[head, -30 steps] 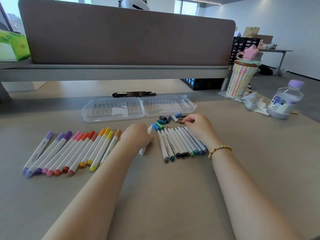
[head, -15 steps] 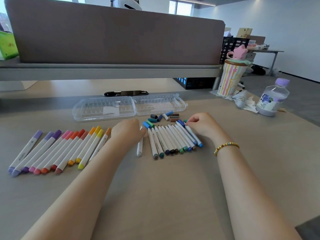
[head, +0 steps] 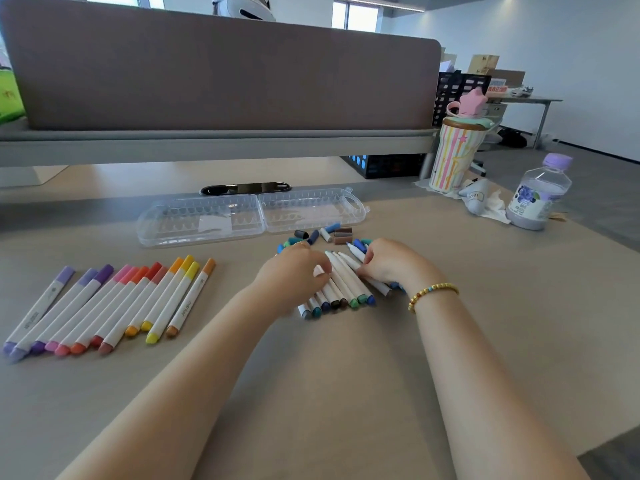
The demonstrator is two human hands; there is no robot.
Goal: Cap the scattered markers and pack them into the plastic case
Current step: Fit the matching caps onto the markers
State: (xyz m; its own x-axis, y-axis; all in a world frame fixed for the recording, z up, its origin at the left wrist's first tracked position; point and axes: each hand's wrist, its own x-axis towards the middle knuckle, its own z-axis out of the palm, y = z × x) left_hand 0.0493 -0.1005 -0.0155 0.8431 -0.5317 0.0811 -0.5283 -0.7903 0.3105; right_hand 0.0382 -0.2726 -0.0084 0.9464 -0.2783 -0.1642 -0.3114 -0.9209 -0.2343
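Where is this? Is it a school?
More likely an office: a desk with a fabric divider screen, another desk behind, stacked cardboard boxes, and bare grey floor.

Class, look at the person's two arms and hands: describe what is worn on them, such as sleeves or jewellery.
Both forearms are bare, with no sleeves in view. The right wrist carries a beaded bracelet of small gold-coloured beads with one bluish bead among them. The left hand and right hand show no rings or gloves.
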